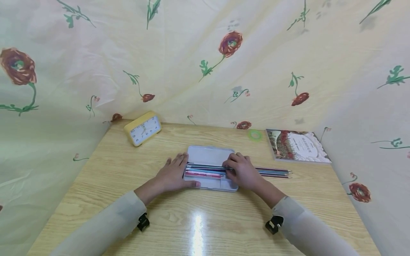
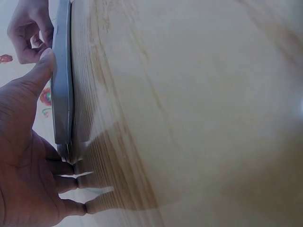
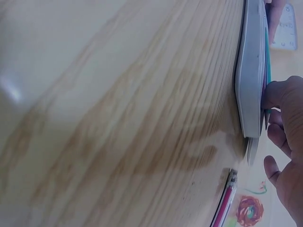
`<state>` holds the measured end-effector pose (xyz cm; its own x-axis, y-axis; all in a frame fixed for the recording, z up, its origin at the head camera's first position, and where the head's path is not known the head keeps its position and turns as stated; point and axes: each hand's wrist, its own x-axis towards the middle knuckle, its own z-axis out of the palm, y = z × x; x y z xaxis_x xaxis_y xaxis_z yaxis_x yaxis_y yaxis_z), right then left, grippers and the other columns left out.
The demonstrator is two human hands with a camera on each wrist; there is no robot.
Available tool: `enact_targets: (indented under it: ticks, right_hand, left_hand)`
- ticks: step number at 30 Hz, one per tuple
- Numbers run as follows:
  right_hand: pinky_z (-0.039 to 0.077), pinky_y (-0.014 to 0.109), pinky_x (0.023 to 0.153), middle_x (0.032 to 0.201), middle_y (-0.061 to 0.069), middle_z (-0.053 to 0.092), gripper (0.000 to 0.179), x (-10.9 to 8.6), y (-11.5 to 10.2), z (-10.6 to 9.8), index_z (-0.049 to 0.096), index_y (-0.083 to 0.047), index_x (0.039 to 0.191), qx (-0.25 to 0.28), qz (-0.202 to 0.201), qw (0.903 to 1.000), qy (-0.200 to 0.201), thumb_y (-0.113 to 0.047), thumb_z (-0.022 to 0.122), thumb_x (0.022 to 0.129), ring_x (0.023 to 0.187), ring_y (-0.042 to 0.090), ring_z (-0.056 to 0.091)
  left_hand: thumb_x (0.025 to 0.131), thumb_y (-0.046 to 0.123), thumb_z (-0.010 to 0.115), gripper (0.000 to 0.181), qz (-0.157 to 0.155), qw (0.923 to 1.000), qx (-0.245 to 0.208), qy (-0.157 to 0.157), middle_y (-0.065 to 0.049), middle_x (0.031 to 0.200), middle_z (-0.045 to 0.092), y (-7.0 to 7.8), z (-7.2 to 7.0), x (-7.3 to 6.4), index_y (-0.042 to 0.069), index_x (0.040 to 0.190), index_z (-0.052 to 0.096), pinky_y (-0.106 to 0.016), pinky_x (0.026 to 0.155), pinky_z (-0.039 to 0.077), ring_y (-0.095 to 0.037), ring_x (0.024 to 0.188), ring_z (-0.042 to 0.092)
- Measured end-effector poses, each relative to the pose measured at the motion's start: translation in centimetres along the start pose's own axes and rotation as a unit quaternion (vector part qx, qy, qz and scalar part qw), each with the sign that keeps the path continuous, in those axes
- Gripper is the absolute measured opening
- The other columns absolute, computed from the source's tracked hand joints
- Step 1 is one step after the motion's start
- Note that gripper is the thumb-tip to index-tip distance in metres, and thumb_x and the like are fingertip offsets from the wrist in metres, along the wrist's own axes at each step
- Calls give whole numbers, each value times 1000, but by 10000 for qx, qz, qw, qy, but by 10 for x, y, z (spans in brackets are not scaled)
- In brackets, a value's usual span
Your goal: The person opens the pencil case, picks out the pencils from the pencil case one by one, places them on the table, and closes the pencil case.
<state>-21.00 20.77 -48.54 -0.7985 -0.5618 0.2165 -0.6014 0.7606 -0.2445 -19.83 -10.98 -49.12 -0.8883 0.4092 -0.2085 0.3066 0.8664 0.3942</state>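
An open pencil case (image 1: 210,187), pale grey, lies on the table with its lid (image 1: 208,153) folded back. Several pencils (image 1: 205,166) are inside, above a red-and-white item (image 1: 203,174). My left hand (image 1: 173,174) spans the case's left end, its fingers straight and its thumb on the near rim. Over the right end, my right hand (image 1: 243,171) pinches a pencil with curled fingers. A teal pencil (image 3: 268,66) runs to those fingers in the right wrist view. More pencils (image 1: 273,172) lie on the table to the right of the case, partly behind my right hand.
A yellow alarm clock (image 1: 143,128) stands at the back left. At the back right lies a book (image 1: 298,145) with a pictured cover, and beside it a green ring-shaped roll (image 1: 255,134). Flowered cloth (image 1: 179,64) hangs behind the wooden table (image 1: 166,220).
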Motion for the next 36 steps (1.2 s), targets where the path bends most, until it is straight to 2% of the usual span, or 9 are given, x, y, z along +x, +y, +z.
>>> enact_targets:
  ticks: [5,13,24,31,36]
  right_hand:
    - [48,49,84,105,0,65,15,11,-9,5,81,-14,112,-81,-163,9998,-33,-13,84,97,94,20,52]
    - [51,50,84,106,1,69,14,30,-28,15,80,-15,113,-153,-457,9988,-92,-17,82,100,94,21,57]
    - [54,55,89,105,1,69,16,45,-49,19,82,-13,114,-91,-378,9987,-332,-25,80,104,95,20,58]
    - [48,43,82,106,0,71,15,45,-52,21,83,-15,114,-90,-323,9985,-426,-26,78,106,97,19,59]
    - [49,44,82,106,-1,71,14,49,-56,23,83,-16,112,-98,-270,9984,-480,-27,77,107,97,19,59]
  left_hand:
    - [89,90,64,134,25,10000,-20,19,-16,187,15,0,0,0,1,177,13,-60,142,11,-36,175,11]
    - [89,91,63,136,82,10000,-14,10,-16,187,14,1,-1,1,1,177,13,-60,142,11,-35,175,10]
    - [89,90,64,135,139,9999,-21,43,-18,186,17,2,-1,0,0,176,14,-62,141,13,-37,175,12]
    - [88,91,65,137,127,9999,-56,35,-17,187,14,-2,1,2,1,177,13,-63,142,10,-36,175,10]
    - [89,88,66,135,103,9999,-113,30,-18,186,14,-1,0,0,0,176,13,-62,142,10,-37,175,10]
